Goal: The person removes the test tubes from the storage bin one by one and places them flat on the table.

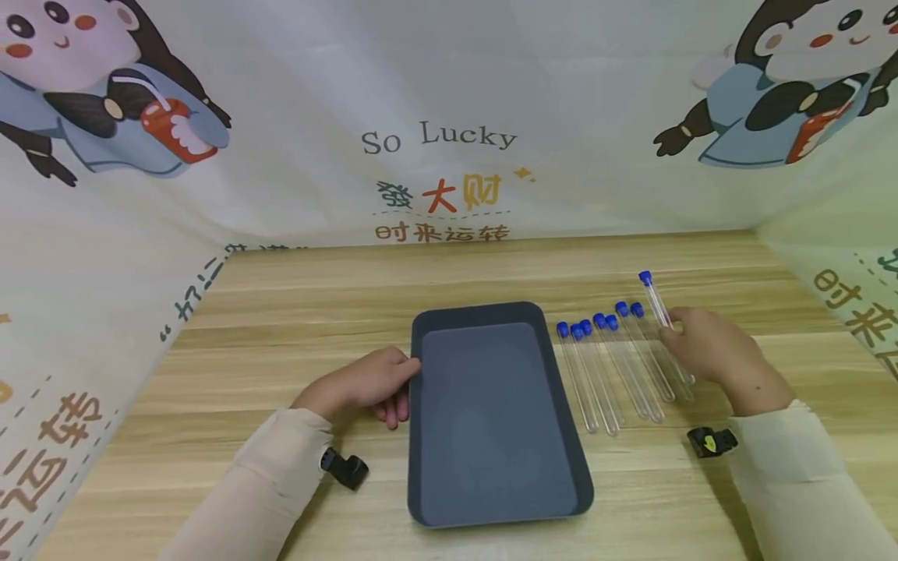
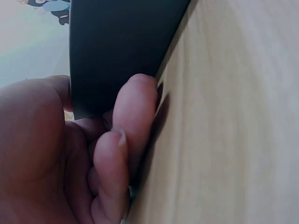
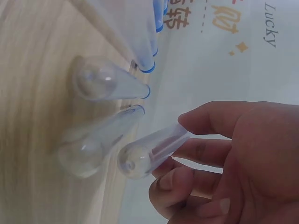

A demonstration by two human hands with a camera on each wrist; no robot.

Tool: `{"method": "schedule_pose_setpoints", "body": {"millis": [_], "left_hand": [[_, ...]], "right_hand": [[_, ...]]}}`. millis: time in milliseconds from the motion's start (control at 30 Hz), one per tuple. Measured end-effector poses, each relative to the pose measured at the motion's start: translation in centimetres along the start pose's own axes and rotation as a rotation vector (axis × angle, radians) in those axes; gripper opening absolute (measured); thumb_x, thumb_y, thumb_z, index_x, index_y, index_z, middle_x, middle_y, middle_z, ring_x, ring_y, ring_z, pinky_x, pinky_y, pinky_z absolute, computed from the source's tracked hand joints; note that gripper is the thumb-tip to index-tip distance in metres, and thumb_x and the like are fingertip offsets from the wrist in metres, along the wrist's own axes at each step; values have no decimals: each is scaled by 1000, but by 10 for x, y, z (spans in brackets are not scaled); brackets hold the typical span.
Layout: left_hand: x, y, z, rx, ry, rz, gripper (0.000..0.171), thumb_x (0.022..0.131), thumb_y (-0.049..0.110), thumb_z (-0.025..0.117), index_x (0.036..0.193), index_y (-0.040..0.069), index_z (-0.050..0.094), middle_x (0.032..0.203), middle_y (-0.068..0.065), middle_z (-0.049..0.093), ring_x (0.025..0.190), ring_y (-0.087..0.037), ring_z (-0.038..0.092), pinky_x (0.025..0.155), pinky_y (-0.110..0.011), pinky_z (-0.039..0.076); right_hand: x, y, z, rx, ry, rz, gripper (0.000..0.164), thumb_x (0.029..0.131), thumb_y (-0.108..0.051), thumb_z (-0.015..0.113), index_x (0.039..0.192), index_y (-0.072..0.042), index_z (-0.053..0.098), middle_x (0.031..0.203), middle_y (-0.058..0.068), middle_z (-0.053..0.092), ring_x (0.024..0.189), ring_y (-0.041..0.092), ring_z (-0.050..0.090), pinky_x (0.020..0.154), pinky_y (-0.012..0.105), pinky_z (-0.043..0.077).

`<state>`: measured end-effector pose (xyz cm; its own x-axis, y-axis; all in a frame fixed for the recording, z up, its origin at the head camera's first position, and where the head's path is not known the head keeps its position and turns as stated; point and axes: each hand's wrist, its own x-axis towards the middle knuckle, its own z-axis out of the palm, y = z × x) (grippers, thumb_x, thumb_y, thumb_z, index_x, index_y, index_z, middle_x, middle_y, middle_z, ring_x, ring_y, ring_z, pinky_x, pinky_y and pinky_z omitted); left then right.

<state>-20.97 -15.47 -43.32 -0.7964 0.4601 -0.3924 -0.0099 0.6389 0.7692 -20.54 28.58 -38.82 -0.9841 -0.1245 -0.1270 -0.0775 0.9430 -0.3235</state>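
A dark grey rectangular tray [image 1: 498,428] lies on the table with nothing in it. My left hand [image 1: 368,382] holds its left side, thumb at the rim and fingers against the outer wall [image 2: 117,51]. To the right, my right hand [image 1: 712,351] pinches a clear test tube [image 1: 656,300] with a blue cap between thumb and fingers. That tube's rounded end [image 3: 135,161] is lifted off the table in the right wrist view; its cap is hidden there. Several more blue-capped test tubes [image 1: 610,366] lie side by side between the tray and my right hand.
The wooden table [image 1: 316,304] is bounded at the back and sides by a white printed cloth [image 1: 449,70] with cartoon figures and lettering. Black wrist cameras [image 1: 345,469] sit near both cuffs.
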Motion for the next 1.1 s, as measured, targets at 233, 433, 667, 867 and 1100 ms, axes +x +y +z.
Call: {"method": "schedule_pose_setpoints", "body": {"millis": [233,433,667,867,1100], "left_hand": [[1,0,0,2,-10,-7,61,104,28,30,64,-1,67,52,-4,63,41,-13,60,41,-25,48],[0,1,-1,2,-7,-8,61,104,28,30,64,-1,67,52,-3,63,41,-12,59,41,-24,48],[-1,0,-1,4,0,-8,60,104,27,30,64,-1,66,52,-3,62,40,-11,59,41,-24,47],[0,0,-1,5,2,-10,60,103,27,30,64,-1,66,52,-3,62,40,-11,59,41,-24,47],[0,0,0,7,4,-11,60,103,27,30,63,-1,66,51,-3,62,40,-12,59,41,-24,48]], "right_hand": [[0,5,3,6,-27,10,49,101,-25,43,132,12,54,128,41,55,102,49,63,76,61,52],[4,8,7,2,-21,-20,44,98,-20,45,123,14,60,116,35,64,82,33,62,70,50,53],[6,8,11,3,-38,-30,45,98,-18,48,125,18,56,118,38,62,80,32,61,71,49,53],[6,8,12,7,-39,-25,46,98,-18,49,126,18,55,122,39,60,86,35,63,75,53,54],[5,7,12,-2,-37,-30,46,98,-17,48,127,18,55,124,40,58,94,44,64,82,60,53]]}}
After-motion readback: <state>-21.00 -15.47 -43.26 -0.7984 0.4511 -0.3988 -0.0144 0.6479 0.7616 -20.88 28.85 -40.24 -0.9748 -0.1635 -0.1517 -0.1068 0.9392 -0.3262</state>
